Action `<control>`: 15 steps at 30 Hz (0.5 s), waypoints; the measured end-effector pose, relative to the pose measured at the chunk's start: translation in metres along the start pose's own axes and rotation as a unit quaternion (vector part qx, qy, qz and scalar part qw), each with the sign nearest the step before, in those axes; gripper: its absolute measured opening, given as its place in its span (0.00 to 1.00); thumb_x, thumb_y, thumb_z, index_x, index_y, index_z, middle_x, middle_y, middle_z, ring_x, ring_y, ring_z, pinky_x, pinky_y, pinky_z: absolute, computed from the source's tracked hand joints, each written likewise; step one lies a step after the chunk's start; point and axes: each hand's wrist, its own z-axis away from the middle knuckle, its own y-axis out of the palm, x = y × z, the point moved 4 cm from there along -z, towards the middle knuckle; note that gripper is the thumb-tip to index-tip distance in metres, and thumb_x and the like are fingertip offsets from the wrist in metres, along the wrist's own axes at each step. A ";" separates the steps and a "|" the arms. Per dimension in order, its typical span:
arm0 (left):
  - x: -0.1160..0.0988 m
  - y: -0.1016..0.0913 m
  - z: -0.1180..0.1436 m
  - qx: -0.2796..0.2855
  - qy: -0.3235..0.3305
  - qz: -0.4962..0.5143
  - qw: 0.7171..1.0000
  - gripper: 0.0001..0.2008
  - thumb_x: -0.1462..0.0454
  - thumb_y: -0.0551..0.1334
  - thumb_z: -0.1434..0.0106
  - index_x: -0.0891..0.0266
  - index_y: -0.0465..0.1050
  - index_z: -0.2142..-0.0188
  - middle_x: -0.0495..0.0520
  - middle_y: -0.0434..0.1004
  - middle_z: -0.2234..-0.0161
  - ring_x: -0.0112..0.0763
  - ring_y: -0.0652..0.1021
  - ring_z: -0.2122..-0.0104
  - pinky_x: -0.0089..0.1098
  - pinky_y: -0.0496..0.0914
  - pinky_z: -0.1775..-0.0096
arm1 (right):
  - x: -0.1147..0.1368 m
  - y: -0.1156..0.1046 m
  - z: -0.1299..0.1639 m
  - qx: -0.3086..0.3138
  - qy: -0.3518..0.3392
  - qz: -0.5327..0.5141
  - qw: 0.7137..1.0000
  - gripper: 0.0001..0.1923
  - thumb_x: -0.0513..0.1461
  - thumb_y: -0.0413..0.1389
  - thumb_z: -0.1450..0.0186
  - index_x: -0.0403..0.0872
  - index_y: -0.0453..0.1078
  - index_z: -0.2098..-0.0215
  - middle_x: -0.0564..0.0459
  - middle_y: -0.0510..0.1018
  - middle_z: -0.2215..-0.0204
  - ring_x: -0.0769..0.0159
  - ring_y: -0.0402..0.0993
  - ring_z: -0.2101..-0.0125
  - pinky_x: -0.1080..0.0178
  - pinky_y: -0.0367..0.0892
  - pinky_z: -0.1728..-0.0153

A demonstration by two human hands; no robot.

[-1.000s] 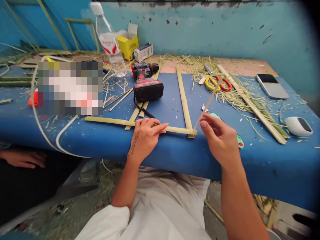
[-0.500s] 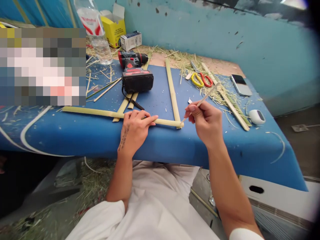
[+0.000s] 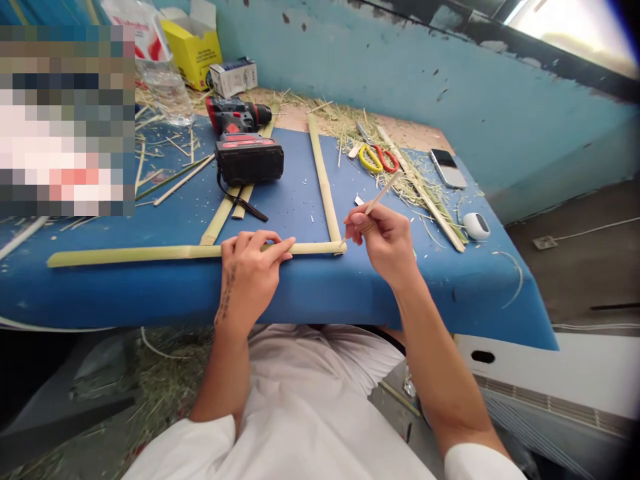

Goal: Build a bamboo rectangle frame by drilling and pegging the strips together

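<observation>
At the near edge of the blue table (image 3: 350,293), centre of frame, your two hands work a bamboo corner.

Your left hand (image 3: 249,267) lies flat on the long bamboo strip (image 3: 150,253), fingers spread along it, gripping nothing. Your right hand (image 3: 385,243) pinches a thin stick (image 3: 380,195), its tip touching the corner where that strip meets the upright bamboo strip (image 3: 323,180). A cordless drill (image 3: 245,143) sits upper centre, scissors (image 3: 375,158) to its right.
</observation>
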 end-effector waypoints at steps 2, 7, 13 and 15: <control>-0.002 0.000 0.002 0.000 -0.005 -0.002 1.000 0.16 0.62 0.61 0.24 0.41 0.83 0.45 0.53 0.83 0.49 0.47 0.75 0.50 0.54 0.62 0.46 | 0.000 0.001 -0.003 0.019 0.001 -0.002 1.000 0.18 0.54 0.60 0.27 0.50 0.76 0.66 0.56 0.77 0.75 0.69 0.67 0.75 0.62 0.65 0.72; -0.007 0.001 -0.004 0.040 0.016 -0.023 0.999 0.14 0.62 0.61 0.25 0.50 0.82 0.45 0.56 0.81 0.48 0.47 0.75 0.50 0.52 0.63 0.46 | -0.003 -0.001 -0.004 0.020 0.012 -0.030 0.999 0.18 0.53 0.60 0.27 0.49 0.77 0.65 0.56 0.79 0.73 0.70 0.68 0.75 0.63 0.66 0.72; -0.030 0.015 -0.022 0.096 0.087 -0.035 0.991 0.17 0.55 0.63 0.25 0.53 0.78 0.41 0.59 0.80 0.47 0.47 0.75 0.49 0.47 0.65 0.48 | -0.002 -0.003 -0.008 0.030 0.008 -0.036 0.999 0.20 0.56 0.61 0.28 0.49 0.77 0.65 0.55 0.80 0.72 0.70 0.69 0.75 0.64 0.67 0.73; -0.037 0.023 -0.028 0.108 0.103 -0.042 0.988 0.14 0.56 0.61 0.24 0.53 0.80 0.44 0.58 0.80 0.48 0.46 0.75 0.51 0.45 0.65 0.51 | 0.002 -0.005 -0.012 0.055 0.008 -0.026 0.998 0.22 0.58 0.61 0.29 0.49 0.77 0.66 0.55 0.80 0.72 0.71 0.70 0.76 0.64 0.68 0.74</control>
